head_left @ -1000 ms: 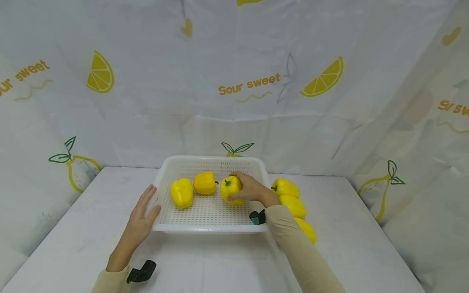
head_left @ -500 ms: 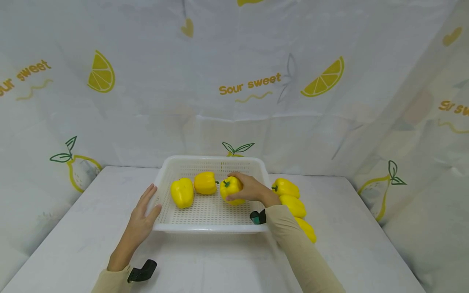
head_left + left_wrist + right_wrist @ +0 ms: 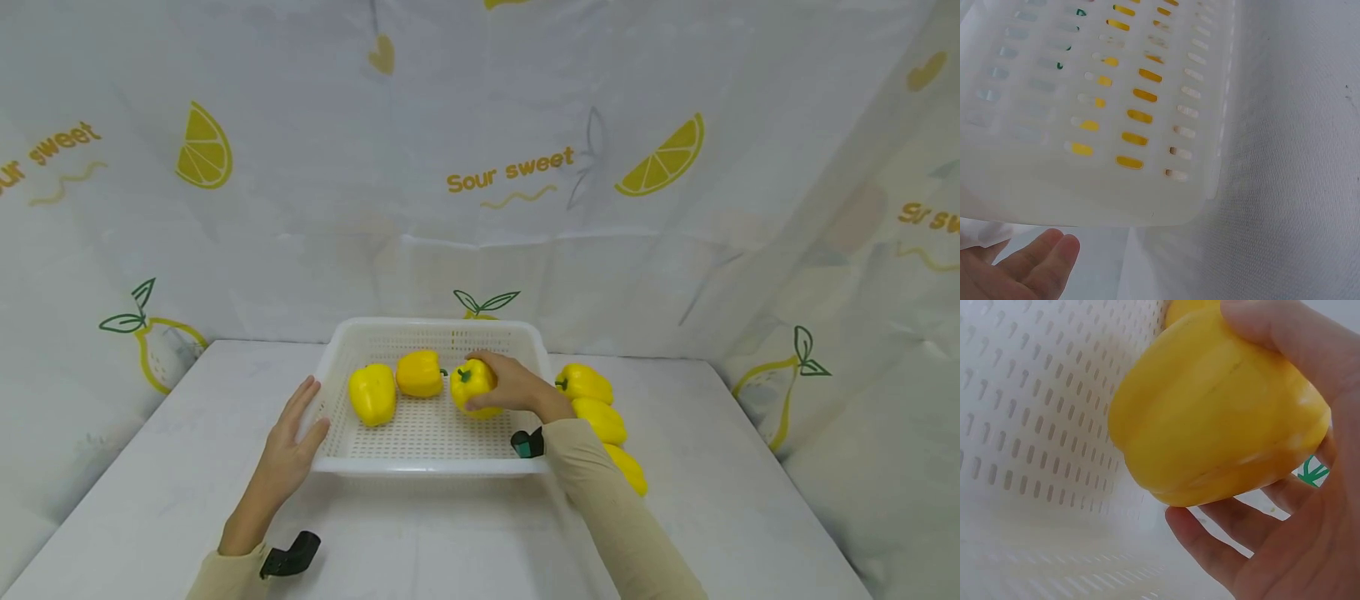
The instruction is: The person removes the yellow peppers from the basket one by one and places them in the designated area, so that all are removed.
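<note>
My right hand (image 3: 510, 385) grips a yellow bell pepper (image 3: 467, 385) inside the white plastic basket (image 3: 427, 467), toward its right side. In the right wrist view the thumb lies over the bell pepper (image 3: 1210, 419) and the fingertips support it from the other side. Two more yellow bell peppers, one at the left (image 3: 372, 396) and one at the middle (image 3: 420, 374), lie on the basket's slotted floor. My left hand (image 3: 288, 437) is at the basket's left rim with its fingers extended. From the left wrist, its fingertips show right by the basket's wall (image 3: 1085, 194).
Outside the basket on the right, several yellow bell peppers (image 3: 587, 384) lie in a row on the white-covered table (image 3: 720, 467), partly behind my right forearm. A white curtain (image 3: 337, 208) printed with lemons hangs behind the table and along both sides.
</note>
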`<state>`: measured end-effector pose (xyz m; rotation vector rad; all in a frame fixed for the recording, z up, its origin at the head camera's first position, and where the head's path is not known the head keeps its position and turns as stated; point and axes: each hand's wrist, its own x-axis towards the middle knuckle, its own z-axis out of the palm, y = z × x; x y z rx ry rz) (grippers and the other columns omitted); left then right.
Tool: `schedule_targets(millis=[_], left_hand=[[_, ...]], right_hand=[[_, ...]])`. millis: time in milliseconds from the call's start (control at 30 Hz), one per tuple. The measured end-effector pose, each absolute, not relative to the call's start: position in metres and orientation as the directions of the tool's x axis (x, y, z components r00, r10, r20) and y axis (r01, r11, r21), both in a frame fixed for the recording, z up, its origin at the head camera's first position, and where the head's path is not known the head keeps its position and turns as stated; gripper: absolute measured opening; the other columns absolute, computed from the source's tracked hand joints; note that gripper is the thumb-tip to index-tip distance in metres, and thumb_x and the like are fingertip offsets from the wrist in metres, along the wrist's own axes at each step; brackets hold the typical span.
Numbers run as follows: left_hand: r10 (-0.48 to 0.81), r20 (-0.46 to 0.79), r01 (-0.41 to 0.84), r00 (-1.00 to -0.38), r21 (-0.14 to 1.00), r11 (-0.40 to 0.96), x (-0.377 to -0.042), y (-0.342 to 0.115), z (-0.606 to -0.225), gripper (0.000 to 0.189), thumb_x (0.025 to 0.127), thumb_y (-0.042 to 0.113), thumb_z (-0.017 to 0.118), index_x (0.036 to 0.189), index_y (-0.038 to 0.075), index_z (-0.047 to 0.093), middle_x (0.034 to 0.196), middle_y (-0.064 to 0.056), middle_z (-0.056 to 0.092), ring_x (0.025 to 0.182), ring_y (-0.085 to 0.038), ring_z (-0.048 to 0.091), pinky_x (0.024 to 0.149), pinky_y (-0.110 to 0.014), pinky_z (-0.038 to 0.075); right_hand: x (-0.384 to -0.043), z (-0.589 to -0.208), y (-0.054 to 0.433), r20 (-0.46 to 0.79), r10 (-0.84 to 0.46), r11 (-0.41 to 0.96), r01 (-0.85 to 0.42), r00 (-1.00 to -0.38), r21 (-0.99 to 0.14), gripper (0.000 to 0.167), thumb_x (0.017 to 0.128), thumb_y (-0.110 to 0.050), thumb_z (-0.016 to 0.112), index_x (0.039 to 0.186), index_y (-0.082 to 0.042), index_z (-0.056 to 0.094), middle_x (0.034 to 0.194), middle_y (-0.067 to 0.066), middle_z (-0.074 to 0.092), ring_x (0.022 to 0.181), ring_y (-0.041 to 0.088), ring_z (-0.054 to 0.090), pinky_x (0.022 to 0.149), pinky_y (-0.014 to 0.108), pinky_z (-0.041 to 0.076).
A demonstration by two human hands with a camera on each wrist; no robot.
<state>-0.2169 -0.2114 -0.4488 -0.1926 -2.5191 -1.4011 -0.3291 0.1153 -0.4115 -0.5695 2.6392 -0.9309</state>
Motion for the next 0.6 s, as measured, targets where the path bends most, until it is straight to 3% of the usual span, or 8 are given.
schedule_targets(millis=[600], left_hand=[[-0.003,0.285,0.241,-0.958,0.815,0.526,-0.2161,-0.2105,-0.4468,0.059,0.1,0.012,0.051,0.152,-0.004,0.029,0.164,-0.025,0.016,0.149,-0.05,0.015,0.117,-0.071,0.016]], right_hand=[[-0.3281,-0.4026,0.1139,-0.101,-0.446,0.719,-0.289,-0.889,-0.632,0.08,0.08,-0.028,0.081,0.148,-0.016,0.042,0.142,0.006,0.053,0.118,0.024,0.053,0.106,0.045,0.049]])
